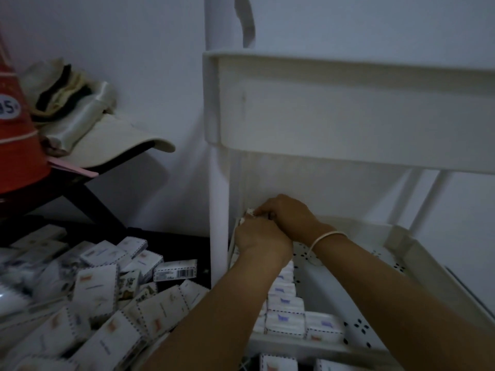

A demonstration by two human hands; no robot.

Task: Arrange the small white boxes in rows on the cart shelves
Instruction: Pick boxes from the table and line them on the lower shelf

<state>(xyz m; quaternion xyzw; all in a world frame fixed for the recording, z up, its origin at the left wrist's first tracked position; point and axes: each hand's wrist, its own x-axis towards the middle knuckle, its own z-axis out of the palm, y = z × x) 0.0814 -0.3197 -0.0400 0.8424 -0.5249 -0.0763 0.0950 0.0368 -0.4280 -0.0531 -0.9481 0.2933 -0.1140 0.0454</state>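
I get one view, from the head: it faces forward and down, close over the shelf (pixel 326 295), boxes (pixel 96 287) piled at left.

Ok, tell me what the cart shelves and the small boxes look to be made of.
Cart shelves: likely moulded plastic, matte white; thick rounded rims, punched holes in the lower tray floor. Small boxes: probably printed cardboard, seemingly matte in this dim light; sharp folded edges, barcode, printed borders.

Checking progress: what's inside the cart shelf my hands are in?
Small white boxes line the left side of the shelf. The left hand and right hand hold one box at the far corner; forearms hide part of the row.
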